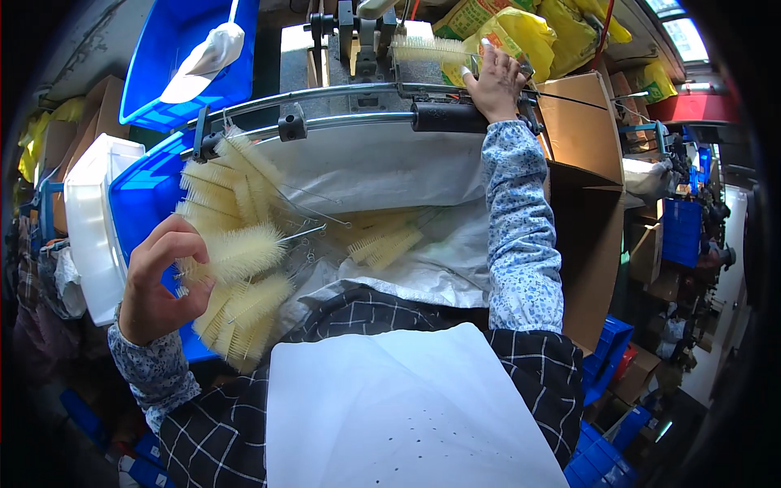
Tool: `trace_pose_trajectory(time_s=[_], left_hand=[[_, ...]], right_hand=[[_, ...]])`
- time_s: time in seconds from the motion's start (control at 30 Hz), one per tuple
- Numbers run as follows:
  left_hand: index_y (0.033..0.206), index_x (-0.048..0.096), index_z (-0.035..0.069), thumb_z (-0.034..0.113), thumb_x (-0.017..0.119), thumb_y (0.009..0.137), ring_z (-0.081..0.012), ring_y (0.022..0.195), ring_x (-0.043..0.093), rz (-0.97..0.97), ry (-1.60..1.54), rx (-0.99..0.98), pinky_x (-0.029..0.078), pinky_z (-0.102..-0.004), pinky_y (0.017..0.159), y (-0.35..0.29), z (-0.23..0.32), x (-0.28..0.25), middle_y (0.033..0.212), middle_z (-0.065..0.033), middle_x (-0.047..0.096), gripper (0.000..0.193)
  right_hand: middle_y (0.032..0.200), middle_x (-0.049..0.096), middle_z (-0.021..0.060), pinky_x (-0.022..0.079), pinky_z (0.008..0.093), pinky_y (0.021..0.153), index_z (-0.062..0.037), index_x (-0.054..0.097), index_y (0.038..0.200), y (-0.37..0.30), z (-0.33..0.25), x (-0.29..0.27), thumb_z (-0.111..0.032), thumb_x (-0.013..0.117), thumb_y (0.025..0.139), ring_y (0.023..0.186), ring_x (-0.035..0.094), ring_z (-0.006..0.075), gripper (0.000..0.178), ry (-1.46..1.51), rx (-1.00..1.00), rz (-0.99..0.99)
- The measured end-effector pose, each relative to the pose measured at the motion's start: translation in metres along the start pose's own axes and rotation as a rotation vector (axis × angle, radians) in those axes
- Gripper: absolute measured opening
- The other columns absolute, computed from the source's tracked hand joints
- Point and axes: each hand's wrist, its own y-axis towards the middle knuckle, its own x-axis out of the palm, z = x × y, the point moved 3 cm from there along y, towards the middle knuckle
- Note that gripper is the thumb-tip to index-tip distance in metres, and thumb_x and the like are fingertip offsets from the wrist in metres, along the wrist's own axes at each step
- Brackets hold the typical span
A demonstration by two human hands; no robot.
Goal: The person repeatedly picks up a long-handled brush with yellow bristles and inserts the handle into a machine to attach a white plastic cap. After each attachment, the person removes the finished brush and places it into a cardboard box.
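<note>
My left hand [167, 276] is on the left with its fingers curled toward the thumb. Between thumb and fingers shows the left end of a pale bristle bottle brush [244, 250], whose wire stem points right. Beneath it, a pile of similar brushes [224, 191] spreads over the blue bin's edge and a white sheet [382, 167]. My right hand [495, 84] reaches to the machine [366, 49] at the top, white covers on thumb and a fingertip. Its fingers close around the stem end of another brush [427, 50], lying level; the exact grip is partly hidden.
Metal rails [350, 119] with a black sleeve [447, 117] cross in front of the machine. Blue bins [150, 191] and a white container [98, 220] stand left. Open cardboard boxes [582, 122] are at the right, yellow sacks [521, 37] behind. White material [407, 407] covers my lap.
</note>
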Motion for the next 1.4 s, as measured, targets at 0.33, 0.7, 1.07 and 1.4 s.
trace_pose_trajectory(time_s=[0.33, 0.7, 1.07, 1.4], left_hand=[[0.081, 0.050, 0.003, -0.003, 0.061, 0.052, -0.0187, 0.068, 0.050, 0.017, -0.036, 0.040, 0.042, -0.0265, 0.062, 0.010, 0.005, -0.003, 0.075, -0.0073, 0.047, 0.032], [0.082, 0.050, 0.004, -0.003, 0.061, 0.053, -0.0194, 0.067, 0.050, 0.017, -0.024, 0.023, 0.042, -0.0270, 0.062, 0.006, 0.009, -0.009, 0.075, -0.0073, 0.047, 0.032], [0.083, 0.052, 0.004, -0.002, 0.062, 0.054, -0.0206, 0.069, 0.053, -0.050, -0.045, 0.070, 0.044, -0.0279, 0.062, 0.027, 0.022, 0.001, 0.076, -0.0070, 0.049, 0.031], [0.084, 0.052, 0.004, -0.004, 0.060, 0.056, -0.0209, 0.070, 0.052, -0.038, -0.006, 0.081, 0.043, -0.0282, 0.062, 0.028, 0.016, -0.003, 0.077, -0.0067, 0.048, 0.030]], right_hand=[[0.104, 0.059, 0.0048, 0.036, 0.0445, 0.080, -0.0143, 0.058, 0.110, -0.004, -0.007, 0.011, -0.029, 0.059, 0.075, 0.095, 0.055, 0.0229, 0.038, 0.338, 0.086, -0.045], [0.105, 0.059, 0.0063, 0.039, 0.0433, 0.078, -0.0130, 0.059, 0.108, 0.001, -0.048, -0.002, -0.025, 0.059, 0.075, 0.093, 0.057, 0.0237, 0.035, 0.319, 0.120, -0.100], [0.091, 0.060, 0.0036, 0.033, 0.0443, 0.079, -0.0094, 0.063, 0.093, 0.004, -0.126, -0.007, -0.017, 0.058, 0.074, 0.087, 0.057, 0.0215, 0.022, 0.323, 0.089, 0.031], [0.100, 0.060, 0.0083, 0.039, 0.0434, 0.075, -0.0085, 0.061, 0.101, 0.005, -0.093, -0.010, -0.020, 0.059, 0.074, 0.091, 0.057, 0.0256, 0.029, 0.338, 0.068, -0.085]])
